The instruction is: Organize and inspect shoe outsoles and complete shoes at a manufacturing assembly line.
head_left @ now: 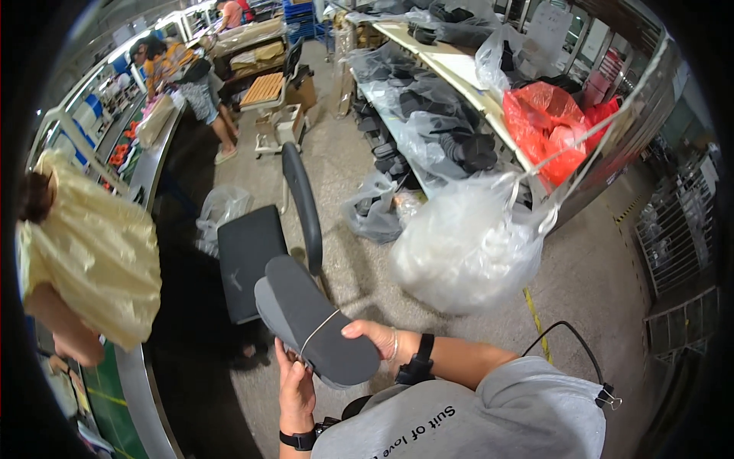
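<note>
A bundle of dark grey shoe insoles (306,310) is held in front of my body, tilted away to the upper left. One thin elastic band (319,330) runs across its middle. My left hand (294,382) grips the lower left side, its fingertips at the bundle's edge near the band. From the right, my right hand (371,336) holds the other side with the thumb lying on the top insole. Its other fingers are hidden beneath the bundle.
A black chair (252,256) stands just beyond the bundle. To the right hangs a stuffed clear plastic bag (466,249); behind it a shelf rack (436,61) holds bagged dark pieces and a red bag (547,126). A co-worker in yellow (95,245) is by the conveyor (141,398) at left.
</note>
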`<state>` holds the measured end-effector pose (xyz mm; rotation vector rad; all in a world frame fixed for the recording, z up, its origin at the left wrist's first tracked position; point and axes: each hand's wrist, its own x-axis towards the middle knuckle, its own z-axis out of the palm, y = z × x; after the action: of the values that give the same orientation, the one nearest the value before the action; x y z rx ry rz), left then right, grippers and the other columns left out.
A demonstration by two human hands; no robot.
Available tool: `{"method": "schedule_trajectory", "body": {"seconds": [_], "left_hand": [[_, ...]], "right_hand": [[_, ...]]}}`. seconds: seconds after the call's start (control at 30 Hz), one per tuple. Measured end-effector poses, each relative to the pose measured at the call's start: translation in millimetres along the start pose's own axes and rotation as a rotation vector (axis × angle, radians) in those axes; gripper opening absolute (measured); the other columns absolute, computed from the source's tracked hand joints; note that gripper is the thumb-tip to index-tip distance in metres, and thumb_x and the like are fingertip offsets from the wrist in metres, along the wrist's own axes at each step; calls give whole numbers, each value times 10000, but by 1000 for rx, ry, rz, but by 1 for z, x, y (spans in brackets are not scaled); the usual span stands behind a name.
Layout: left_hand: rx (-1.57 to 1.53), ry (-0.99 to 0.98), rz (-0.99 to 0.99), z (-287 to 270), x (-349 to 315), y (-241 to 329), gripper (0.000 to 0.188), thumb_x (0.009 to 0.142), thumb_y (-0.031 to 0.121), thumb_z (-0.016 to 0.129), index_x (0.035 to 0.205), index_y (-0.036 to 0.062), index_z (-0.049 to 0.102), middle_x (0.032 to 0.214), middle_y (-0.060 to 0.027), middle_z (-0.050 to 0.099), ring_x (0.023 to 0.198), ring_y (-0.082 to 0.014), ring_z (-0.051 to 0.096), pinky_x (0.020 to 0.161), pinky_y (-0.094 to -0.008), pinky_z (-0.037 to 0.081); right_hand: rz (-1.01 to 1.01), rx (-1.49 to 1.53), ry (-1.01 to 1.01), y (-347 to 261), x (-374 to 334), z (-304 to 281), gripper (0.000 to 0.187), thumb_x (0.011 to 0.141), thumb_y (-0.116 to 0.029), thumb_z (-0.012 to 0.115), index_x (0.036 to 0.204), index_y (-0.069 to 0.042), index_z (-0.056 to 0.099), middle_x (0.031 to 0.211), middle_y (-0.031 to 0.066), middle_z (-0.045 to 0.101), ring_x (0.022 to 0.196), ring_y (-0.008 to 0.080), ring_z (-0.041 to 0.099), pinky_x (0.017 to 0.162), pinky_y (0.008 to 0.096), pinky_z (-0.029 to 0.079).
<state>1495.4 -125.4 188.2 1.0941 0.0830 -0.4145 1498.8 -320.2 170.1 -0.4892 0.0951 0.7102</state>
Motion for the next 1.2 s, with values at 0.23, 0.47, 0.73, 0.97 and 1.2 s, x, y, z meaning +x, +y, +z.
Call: {"method": "schedule_trajectory", "body": {"seconds": [0.23,0.47,0.73,0.97,1.2], "left_hand": [[41,-145,47,42,106,30,648,770,198,610,1305,1,302,1159,-106,450,1009,-169,487,835,-281,415],[170,-78,-16,20,199,51,346,831,105,559,1144,-13,473,996,-82,559,850,-136,566,740,-235,449],[346,-281,-82,54,281,80,362,795,111,610,1124,17,492,985,-45,552,889,-113,530,797,-230,416],[481,-290,-6,96,318,73,371,784,44,607,1130,7,482,990,-47,538,915,-107,502,830,-232,397],[823,-361,164,123,361,52,369,774,62,629,1108,-10,490,1018,-60,531,973,-144,489,875,-275,366]], "right_hand": [[-267,30,65,-121,-6,-26,565,733,-318,567,1162,37,469,1085,169,565,931,230,590,842,327,469],[-583,-20,524,-162,-24,-82,553,721,-342,588,1132,12,484,1061,139,570,927,234,581,845,342,460],[-858,49,960,-156,-44,-127,500,723,-267,601,1148,-39,471,1035,95,569,924,196,563,833,326,456],[-719,129,1214,-143,-58,-160,705,692,-251,631,1287,-83,292,1157,106,470,1030,223,492,865,336,428],[-684,394,1145,-154,-60,-176,766,671,-283,657,1314,-119,276,1202,120,452,1063,251,482,895,364,407]]}}
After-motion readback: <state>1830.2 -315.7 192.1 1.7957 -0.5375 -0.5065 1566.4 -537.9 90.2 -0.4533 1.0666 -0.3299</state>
